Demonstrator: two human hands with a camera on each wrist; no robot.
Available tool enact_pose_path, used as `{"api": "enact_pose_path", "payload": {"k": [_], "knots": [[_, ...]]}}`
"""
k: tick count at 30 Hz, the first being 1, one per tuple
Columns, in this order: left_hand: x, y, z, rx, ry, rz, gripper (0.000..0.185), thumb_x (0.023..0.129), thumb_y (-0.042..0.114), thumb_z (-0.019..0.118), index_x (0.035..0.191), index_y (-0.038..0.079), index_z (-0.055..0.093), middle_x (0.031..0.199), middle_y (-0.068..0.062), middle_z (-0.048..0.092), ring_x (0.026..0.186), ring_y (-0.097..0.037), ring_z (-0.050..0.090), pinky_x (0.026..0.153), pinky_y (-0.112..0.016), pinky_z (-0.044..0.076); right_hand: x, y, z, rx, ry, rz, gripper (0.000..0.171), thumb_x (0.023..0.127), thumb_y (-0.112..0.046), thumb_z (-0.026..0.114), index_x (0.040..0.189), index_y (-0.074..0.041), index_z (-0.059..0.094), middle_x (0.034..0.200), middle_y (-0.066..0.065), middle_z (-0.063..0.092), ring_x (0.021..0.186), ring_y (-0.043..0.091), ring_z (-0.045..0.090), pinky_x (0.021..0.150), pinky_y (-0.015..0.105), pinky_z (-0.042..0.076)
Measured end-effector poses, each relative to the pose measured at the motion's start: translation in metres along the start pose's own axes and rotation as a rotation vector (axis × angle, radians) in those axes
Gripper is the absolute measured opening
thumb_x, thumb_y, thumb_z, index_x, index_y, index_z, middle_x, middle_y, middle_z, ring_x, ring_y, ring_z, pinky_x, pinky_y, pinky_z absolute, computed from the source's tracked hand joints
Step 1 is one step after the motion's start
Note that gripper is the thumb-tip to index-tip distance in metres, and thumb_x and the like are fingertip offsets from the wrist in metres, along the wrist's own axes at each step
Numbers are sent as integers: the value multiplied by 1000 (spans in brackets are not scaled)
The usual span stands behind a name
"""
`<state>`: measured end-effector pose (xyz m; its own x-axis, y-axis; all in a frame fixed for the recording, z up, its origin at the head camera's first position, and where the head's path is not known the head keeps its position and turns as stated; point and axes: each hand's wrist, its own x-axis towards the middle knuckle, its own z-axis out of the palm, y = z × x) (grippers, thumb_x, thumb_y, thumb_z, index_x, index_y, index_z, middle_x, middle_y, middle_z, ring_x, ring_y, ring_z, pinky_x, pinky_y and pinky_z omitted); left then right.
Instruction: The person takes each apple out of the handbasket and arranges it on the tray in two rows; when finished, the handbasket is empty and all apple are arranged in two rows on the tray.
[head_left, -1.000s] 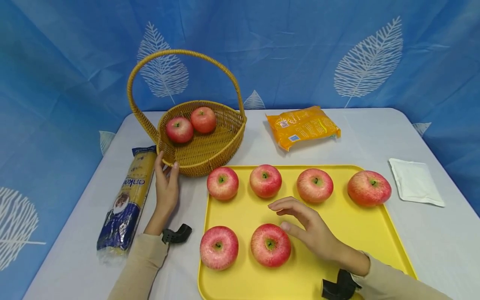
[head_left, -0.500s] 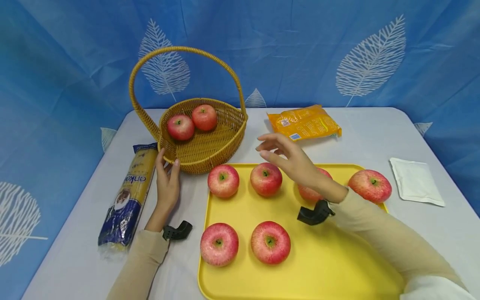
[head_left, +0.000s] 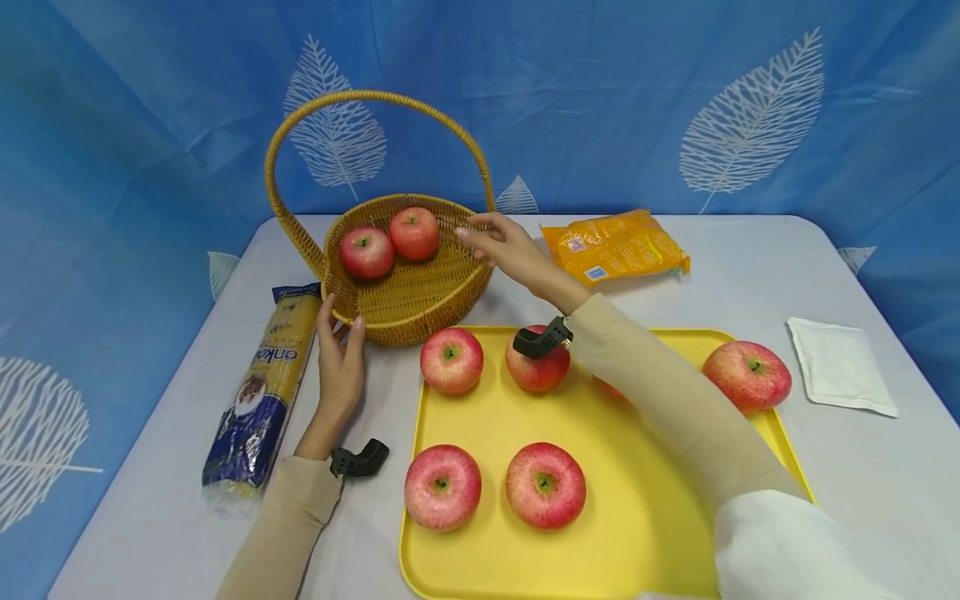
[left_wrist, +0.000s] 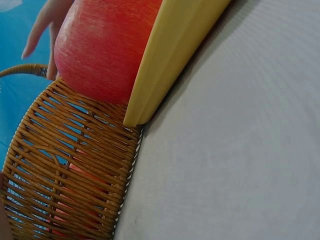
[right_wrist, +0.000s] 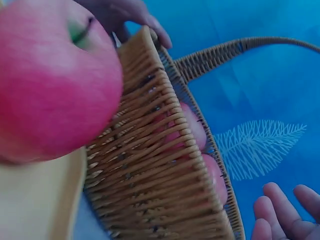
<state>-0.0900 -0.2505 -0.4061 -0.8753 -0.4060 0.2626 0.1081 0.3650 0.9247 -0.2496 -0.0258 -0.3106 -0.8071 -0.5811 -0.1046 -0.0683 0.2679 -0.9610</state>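
My left hand (head_left: 341, 367) touches the near-left side of a wicker basket (head_left: 405, 325), fingertips at the rim. Two red apples (head_left: 367, 252) lie inside, towards the basket's left and back. Above the basket's right rim, by the foot of its arched handle (head_left: 375, 94), my right hand (head_left: 513, 254) has loosely bent fingers (right_wrist: 287, 215) and holds nothing. Several more apples (head_left: 545, 485) sit on a yellow tray (head_left: 637, 533); my right forearm covers part of its back row. A large apple (left_wrist: 105, 50) at the tray's edge stands close to the basket in the left wrist view.
A blue-and-yellow packet (head_left: 262, 392) marked "anko…" lies left of the left hand. Behind the tray is an orange packet (head_left: 618, 248). A white sachet (head_left: 842, 364) lies at the right. A blue curtain (head_left: 585, 108) with leaf prints hangs behind the white table (head_left: 877, 500).
My right hand has moved from over the tray, up and left, to the basket's right rim. The left hand stays at the basket. The apples have not visibly moved.
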Motion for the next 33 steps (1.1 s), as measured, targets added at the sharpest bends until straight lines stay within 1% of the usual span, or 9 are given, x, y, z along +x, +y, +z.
{"api": "enact_pose_path", "payload": {"k": [3,7,8,14,15,21,24,28,33], "knots": [[1,0,0,6,3,3,57,95,26,42,145,18,16,147,-15,21,128,-33,35,102,-48,33,15,-5,8,13,3,-17,54,90,-40,51,136,-15,36,116,8,55,100,24,51,84,37,43],[0,0,-1,3,5,-8,57,95,27,42,145,19,15,147,-15,21,129,-34,34,102,-50,32,32,-12,17,35,8,-27,55,91,-39,50,137,-14,36,123,9,52,98,16,52,81,31,44],[-1,4,-1,-2,1,-13,57,96,25,42,145,17,15,147,-17,21,129,-35,34,103,-51,31,34,-16,19,48,6,-21,54,91,-38,50,137,-14,35,126,9,50,101,17,52,83,30,44],[-1,4,-3,-3,9,-18,57,95,23,42,145,15,16,147,-16,22,128,-36,35,102,-51,32,57,-11,33,87,49,-28,54,91,-36,51,137,-13,35,135,11,45,117,25,50,95,37,42],[0,-1,-3,-1,10,-15,57,95,24,43,145,17,16,147,-15,22,128,-35,35,102,-50,32,62,-7,36,85,64,-30,55,90,-37,52,136,-12,35,134,11,45,117,25,50,95,38,42],[1,0,-2,12,2,-2,56,96,23,42,145,17,16,147,-16,22,127,-35,36,101,-51,33,72,0,45,117,125,-20,58,89,-38,53,137,-12,33,137,8,38,122,20,43,98,35,40],[2,0,-2,10,5,5,56,96,23,41,145,16,16,147,-16,22,127,-35,36,101,-51,33,75,0,51,88,154,-57,59,89,-38,54,137,-12,32,137,9,38,123,20,42,97,34,41],[2,1,-2,-4,3,6,56,96,23,41,145,16,16,146,-16,22,128,-35,36,101,-51,33,79,1,59,4,215,-101,60,87,-39,56,136,-13,33,134,12,36,119,23,41,94,36,42],[0,1,-1,9,6,-11,56,96,23,42,145,17,16,147,-14,22,127,-35,36,101,-50,33,83,1,64,-42,272,-82,65,84,-42,60,137,-17,32,132,14,33,118,25,40,93,39,41]]}}
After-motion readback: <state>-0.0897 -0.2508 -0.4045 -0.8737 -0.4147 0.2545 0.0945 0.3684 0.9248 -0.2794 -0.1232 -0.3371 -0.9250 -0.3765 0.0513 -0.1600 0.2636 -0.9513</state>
